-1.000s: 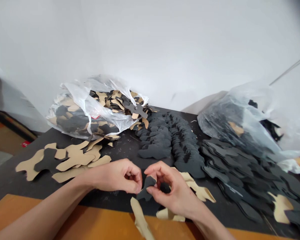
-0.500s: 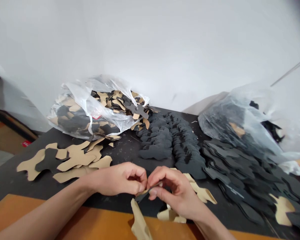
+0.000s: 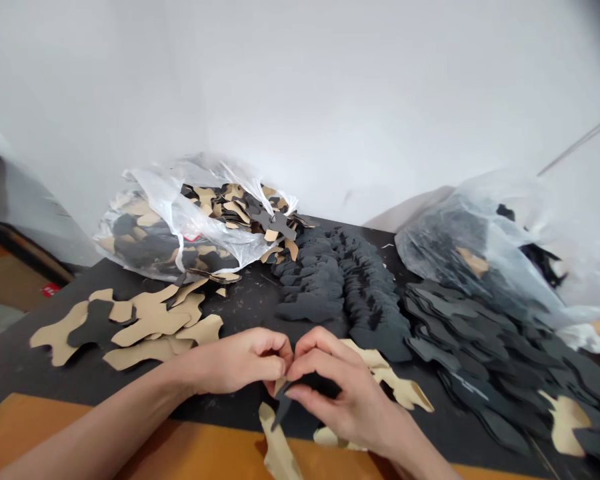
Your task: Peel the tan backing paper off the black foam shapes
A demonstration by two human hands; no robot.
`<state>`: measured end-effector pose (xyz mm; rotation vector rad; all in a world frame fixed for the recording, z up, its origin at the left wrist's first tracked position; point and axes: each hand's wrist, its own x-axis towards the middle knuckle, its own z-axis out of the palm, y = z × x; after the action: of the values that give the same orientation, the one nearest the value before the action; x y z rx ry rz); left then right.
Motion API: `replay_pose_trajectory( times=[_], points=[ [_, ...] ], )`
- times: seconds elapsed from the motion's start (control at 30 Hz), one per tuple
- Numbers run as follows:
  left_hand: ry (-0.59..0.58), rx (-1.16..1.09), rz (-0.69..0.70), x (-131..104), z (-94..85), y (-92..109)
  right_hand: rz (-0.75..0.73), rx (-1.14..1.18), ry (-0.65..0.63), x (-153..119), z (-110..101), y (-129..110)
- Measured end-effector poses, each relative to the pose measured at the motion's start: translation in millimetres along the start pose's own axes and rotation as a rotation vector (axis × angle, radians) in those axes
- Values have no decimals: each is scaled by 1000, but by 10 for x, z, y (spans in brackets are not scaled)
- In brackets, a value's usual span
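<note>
My right hand (image 3: 353, 390) pinches a thin dark grey foam piece (image 3: 281, 408) between thumb and fingers, its pointed end hanging down. Against it, my left hand (image 3: 243, 363) has its fingertips closed on a small tan edge of backing paper (image 3: 280, 384). The two hands meet in front of me, low over the table. Just below them lies a curled tan paper strip (image 3: 279, 445). More tan paper (image 3: 403, 387) sits on the table behind my right hand. How much of the paper is still stuck to the foam is hidden by my fingers.
Tan-backed cutouts (image 3: 155, 317) lie to the left. Behind them stands a clear plastic bag (image 3: 165, 233) full of cutouts. Rows of dark pieces (image 3: 313, 280) run along the middle, with a loose dark pile (image 3: 470, 333) and another bag (image 3: 445, 227) at right. An orange edge (image 3: 205, 453) borders the front.
The dark foam piece has tilted, its end now pointing down between my hands. My right hand's fingers are more arched, and my left fingertips stay close against them.
</note>
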<state>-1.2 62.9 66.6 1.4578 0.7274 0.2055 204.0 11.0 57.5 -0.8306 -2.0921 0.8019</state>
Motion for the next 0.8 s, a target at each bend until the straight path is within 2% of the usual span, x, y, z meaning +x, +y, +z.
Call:
replay_pose_trajectory(
  times=[0.1,0.2,0.33,0.4,0.47,0.57,0.63,0.67,0.73,0.8],
  points=[
    [9,-30,-8,19,17,-20,-81,-62,16,-4,-10,-9],
    [8,-8,19,30,26,-35,-130,2,22,-23,-48,-31],
    [23,72,28,44,44,-71,-75,148,83,-29,-56,-39],
    [62,135,43,54,39,-94,4,191,143,-22,-44,-16],
    [151,171,72,61,13,-106,107,258,237,-11,-50,23],
    [447,203,173,46,-48,-81,285,392,377,11,-100,98],
    [615,246,288,13,-64,-44,411,477,392,22,-126,148],
    [641,286,345,-10,-52,-27,475,515,370,24,-126,171],
    [610,413,413,-59,16,-13,590,576,294,21,-90,209],
    [556,571,403,-103,129,-40,660,595,222,9,-20,239]
  ],
)
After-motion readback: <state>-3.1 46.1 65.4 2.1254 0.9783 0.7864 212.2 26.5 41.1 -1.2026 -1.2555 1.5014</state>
